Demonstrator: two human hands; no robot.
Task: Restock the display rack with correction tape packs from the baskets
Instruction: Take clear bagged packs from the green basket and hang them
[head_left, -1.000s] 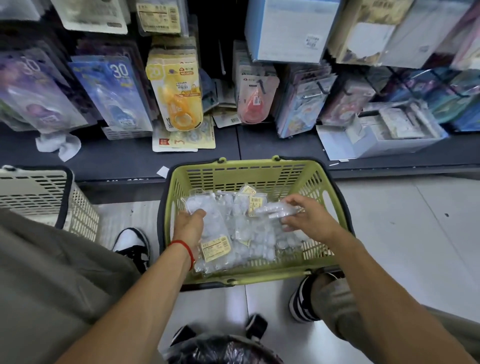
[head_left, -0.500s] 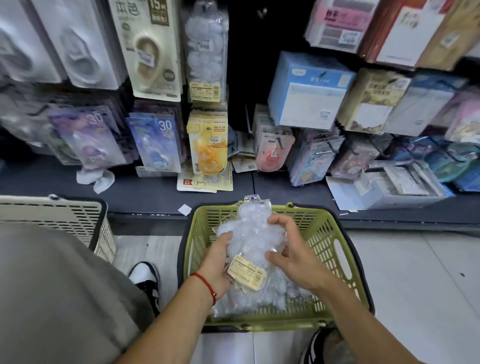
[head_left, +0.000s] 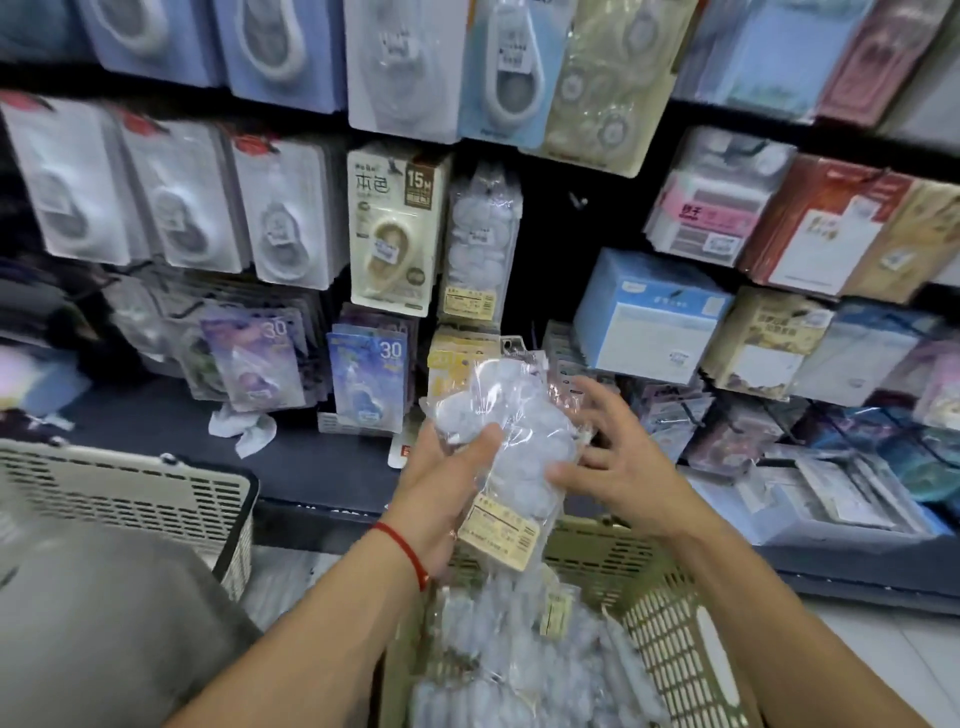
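A clear bag of white correction tape refills (head_left: 511, 447) with a yellow label is held up in front of the rack. My left hand (head_left: 447, 467) grips its left side, thumb across the front. My right hand (head_left: 618, 462) touches the bag's right edge, fingers spread and fairly straight. Below them the green basket (head_left: 670, 618) holds several more clear packs (head_left: 519, 670). A matching pack (head_left: 480, 244) hangs on the display rack directly above.
A beige basket (head_left: 130, 493) stands at the left on the floor. The dark shelf ledge (head_left: 311, 467) carries loose packs and a crumpled white paper (head_left: 244, 428). Boxed goods (head_left: 649, 317) fill the rack's right side, carded tapes (head_left: 389, 228) the left.
Both hands lifted one clear pack out of the green basket and raised it toward the rack. The view tilted up, showing more of the hanging rows.
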